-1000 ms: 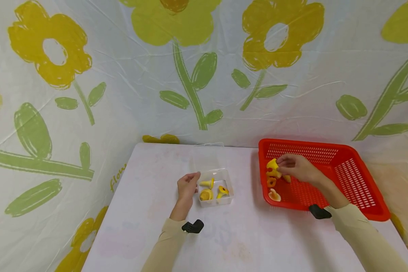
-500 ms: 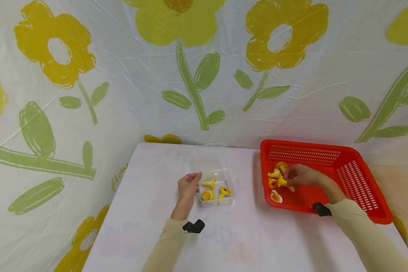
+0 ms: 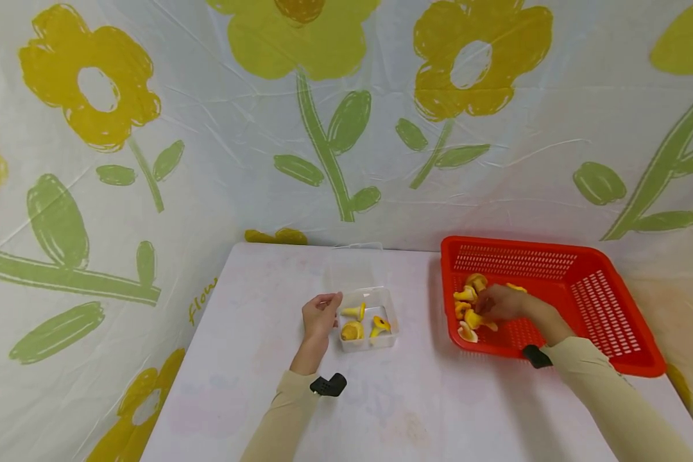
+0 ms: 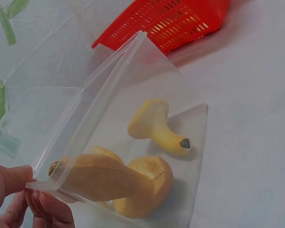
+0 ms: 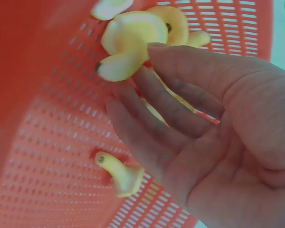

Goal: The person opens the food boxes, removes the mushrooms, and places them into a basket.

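My left hand (image 3: 320, 316) pinches the rim of a clear plastic box (image 4: 180, 85) between thumb and fingers. Inside lie a yellow trumpet-shaped mushroom (image 3: 379, 326), another on its side (image 3: 355, 312) and a rounder tan mushroom (image 3: 351, 331). Down in the red basket (image 3: 554, 359), my right hand (image 3: 501, 302) pinches a yellow mushroom (image 5: 133, 33) by thumb and fingertips; the far fingertips are partly hidden. Several more mushrooms crowd its left end, among them a brownish one (image 3: 476, 281) and a pale one (image 3: 468, 332).
The box's clear lid (image 3: 356, 266) stands folded back behind it. Apart from the cluster, one mushroom (image 5: 121, 175) lies by the basket's perforated side. A flower-printed cloth wall (image 3: 219, 147) rises behind the white table (image 3: 381, 410).
My right hand has dropped lower into the basket and towards its front, and the yellow mushroom at its fingertips has shifted left and forward. The left hand stays at the box.
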### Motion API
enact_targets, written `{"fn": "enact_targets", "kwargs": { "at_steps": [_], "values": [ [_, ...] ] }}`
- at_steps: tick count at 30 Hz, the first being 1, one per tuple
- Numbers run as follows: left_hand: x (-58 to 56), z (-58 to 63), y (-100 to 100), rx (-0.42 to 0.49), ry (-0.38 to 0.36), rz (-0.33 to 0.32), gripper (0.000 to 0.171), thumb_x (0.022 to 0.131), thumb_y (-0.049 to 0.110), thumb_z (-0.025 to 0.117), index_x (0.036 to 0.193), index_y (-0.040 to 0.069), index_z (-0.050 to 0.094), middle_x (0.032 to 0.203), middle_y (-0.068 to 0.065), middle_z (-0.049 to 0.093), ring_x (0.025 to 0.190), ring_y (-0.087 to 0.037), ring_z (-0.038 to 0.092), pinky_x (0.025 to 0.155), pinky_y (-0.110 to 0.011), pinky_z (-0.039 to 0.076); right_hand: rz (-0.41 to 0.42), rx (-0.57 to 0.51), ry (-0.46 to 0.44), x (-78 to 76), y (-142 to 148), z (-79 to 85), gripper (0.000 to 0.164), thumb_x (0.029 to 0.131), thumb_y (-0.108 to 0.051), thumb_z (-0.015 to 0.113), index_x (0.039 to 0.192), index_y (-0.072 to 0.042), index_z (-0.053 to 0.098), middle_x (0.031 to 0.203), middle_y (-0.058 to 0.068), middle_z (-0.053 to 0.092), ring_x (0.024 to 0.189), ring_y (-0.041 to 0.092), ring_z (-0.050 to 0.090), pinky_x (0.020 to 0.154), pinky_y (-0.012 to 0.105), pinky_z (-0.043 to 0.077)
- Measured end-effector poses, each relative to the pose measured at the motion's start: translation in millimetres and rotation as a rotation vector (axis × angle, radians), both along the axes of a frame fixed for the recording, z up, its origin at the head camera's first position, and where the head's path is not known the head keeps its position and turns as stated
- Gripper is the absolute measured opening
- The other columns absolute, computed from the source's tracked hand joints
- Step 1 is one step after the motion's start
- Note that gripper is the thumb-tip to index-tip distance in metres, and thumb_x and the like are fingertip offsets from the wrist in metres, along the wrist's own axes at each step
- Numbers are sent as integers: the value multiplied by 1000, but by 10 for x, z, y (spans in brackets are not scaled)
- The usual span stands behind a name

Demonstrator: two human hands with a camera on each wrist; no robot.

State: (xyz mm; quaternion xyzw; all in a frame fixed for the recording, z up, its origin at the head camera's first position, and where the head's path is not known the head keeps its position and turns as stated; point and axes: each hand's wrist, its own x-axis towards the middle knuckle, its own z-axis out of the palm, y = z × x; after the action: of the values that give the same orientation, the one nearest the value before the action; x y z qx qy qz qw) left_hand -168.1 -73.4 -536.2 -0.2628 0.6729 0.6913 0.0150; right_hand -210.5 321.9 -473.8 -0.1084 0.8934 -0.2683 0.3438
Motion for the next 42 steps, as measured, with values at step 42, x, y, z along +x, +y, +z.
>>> {"fn": "enact_targets", "kwargs": {
  "at_steps": [42],
  "values": [
    [-1, -1, 36, -38, 9, -1, 25, 97, 25, 75, 107, 3, 72, 86, -5, 62, 65, -14, 48, 51, -18, 44, 69, -480, 324, 40, -1442, 110, 16, 98, -9, 70, 110, 1, 67, 102, 10, 70, 96, 26, 65, 91, 38, 58]
  ]
}}
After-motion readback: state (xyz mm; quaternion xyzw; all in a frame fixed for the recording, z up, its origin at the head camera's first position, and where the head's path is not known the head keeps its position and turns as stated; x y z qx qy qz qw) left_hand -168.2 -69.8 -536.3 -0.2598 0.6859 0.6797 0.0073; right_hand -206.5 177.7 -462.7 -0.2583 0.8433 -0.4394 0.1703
